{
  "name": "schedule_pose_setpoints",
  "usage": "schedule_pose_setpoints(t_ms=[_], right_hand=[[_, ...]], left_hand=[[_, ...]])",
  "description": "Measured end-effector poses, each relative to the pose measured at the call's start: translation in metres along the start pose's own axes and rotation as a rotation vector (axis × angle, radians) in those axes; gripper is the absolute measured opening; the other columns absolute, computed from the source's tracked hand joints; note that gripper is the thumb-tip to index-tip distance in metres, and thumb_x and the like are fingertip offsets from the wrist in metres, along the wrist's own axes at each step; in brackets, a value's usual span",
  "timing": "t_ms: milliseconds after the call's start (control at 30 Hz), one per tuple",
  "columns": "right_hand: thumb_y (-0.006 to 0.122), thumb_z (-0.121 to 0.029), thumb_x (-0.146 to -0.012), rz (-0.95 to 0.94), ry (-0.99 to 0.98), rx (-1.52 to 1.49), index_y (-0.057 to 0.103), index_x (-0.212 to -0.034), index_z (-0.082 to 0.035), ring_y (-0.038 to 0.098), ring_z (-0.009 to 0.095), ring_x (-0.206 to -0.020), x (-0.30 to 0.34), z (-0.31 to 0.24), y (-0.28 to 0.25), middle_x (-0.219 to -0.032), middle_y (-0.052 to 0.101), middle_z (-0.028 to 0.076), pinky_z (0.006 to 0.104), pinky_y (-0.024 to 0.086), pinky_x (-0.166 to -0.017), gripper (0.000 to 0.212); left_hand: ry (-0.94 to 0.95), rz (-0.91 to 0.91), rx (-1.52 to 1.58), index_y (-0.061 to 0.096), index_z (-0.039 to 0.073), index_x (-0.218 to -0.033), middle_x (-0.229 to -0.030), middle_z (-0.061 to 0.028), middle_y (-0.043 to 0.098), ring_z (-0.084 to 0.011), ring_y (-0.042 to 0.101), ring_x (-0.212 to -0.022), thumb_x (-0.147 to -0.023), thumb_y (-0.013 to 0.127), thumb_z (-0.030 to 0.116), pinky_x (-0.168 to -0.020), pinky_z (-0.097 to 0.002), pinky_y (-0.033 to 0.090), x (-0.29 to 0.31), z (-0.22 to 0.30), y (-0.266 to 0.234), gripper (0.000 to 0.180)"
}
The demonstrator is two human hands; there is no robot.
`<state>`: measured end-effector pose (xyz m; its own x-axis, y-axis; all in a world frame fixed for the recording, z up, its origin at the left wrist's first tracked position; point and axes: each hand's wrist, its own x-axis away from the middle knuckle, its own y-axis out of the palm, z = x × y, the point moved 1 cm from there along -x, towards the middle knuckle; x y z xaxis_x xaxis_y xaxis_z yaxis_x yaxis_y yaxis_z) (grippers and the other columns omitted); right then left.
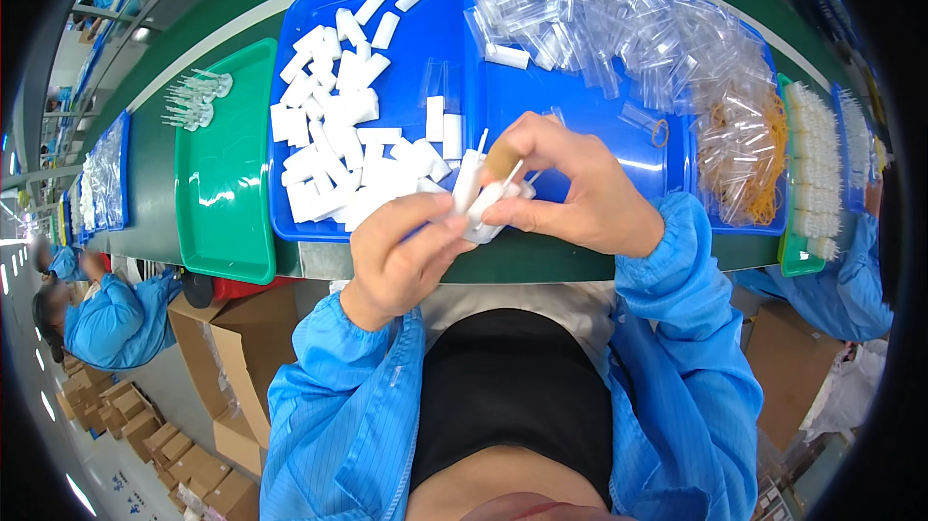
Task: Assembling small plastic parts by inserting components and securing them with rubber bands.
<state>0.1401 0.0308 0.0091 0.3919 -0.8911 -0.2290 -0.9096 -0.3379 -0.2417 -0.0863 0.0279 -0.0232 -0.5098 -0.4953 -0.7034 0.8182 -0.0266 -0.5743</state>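
My left hand (404, 255) and my right hand (585, 188) meet over the front edge of the blue trays. Between them is a small cluster of white plastic parts with thin stems (485, 200). My left fingers pinch its left side, by an upright white piece. My right thumb and index finger close on the right side, where a thin white stem slants up. How the parts join is hidden by the fingers. Just left of the hands, white rectangular blocks (340, 125) lie heaped in the left blue tray (416, 47).
Clear plastic sleeves (619, 18) pile up in the right blue tray (599, 154), beside a bag of yellow rubber bands (744, 159). A green tray (227, 183) at left holds several white stemmed parts (196, 96). Rows of white parts (814, 173) stand far right. Cardboard boxes (237, 357) sit below the table.
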Motion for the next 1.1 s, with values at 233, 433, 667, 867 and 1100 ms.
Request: schedule_pose_setpoints(t_ms=[233,433,667,867,1100], right_hand=[[0.082,-0.013,-0.076,0.286,0.01,0.152,0.066,-0.092,-0.007,0.059,0.022,-0.088,0.03,0.002,0.013,-0.097,0.064,0.006,0.0357,0.043,-0.083,0.024],[0.084,-0.011,-0.072,0.366,-0.092,0.309,0.068,-0.097,-0.007,0.059,0.025,-0.09,0.049,-0.006,0.008,-0.098,0.065,0.008,0.0364,0.045,-0.081,0.03],[0.078,-0.016,-0.077,0.496,0.029,0.845,0.07,-0.102,-0.005,0.061,0.026,-0.091,0.033,0.031,-0.03,-0.103,0.066,0.008,0.0376,0.049,-0.079,0.029],[0.07,-0.011,-0.08,0.156,0.117,1.21,0.067,-0.111,-0.001,0.063,0.025,-0.083,0.03,0.031,-0.012,-0.096,0.061,0.008,0.0353,0.051,-0.07,0.032],[0.064,-0.007,-0.079,-0.068,0.125,1.524,0.06,-0.12,0.003,0.064,0.024,-0.062,0.032,0.015,-0.016,-0.081,0.058,0.011,0.0344,0.052,-0.057,0.043]], left_hand=[[-0.338,-0.044,0.291,0.064,0.004,-0.117,-0.131,-0.0198,0.053,-0.033,0.061,-0.116,-0.073,0.085,0.004,-0.089,-0.0372,0.056,-0.019,0.02,0.012,0.048],[-0.402,-0.067,0.284,0.068,0.003,-0.109,-0.131,-0.0186,0.055,-0.0338,0.061,-0.115,-0.072,0.082,-0.001,-0.09,-0.0371,0.054,-0.015,0.024,0.023,0.04],[-0.537,0.017,0.333,0.066,0.003,-0.108,-0.126,-0.0175,0.057,-0.0279,0.064,-0.109,-0.077,0.08,0.001,-0.087,-0.0343,0.054,-0.021,0.025,0.028,0.034],[-0.556,0.066,0.333,0.066,0.003,-0.107,-0.126,-0.0171,0.057,-0.0275,0.064,-0.107,-0.076,0.081,0.002,-0.087,-0.0344,0.053,-0.022,0.026,0.032,0.034],[-0.545,0.056,0.271,0.067,0.002,-0.105,-0.124,-0.0161,0.058,-0.0252,0.063,-0.108,-0.074,0.083,0.002,-0.084,-0.0342,0.054,-0.018,0.026,0.032,0.034]])
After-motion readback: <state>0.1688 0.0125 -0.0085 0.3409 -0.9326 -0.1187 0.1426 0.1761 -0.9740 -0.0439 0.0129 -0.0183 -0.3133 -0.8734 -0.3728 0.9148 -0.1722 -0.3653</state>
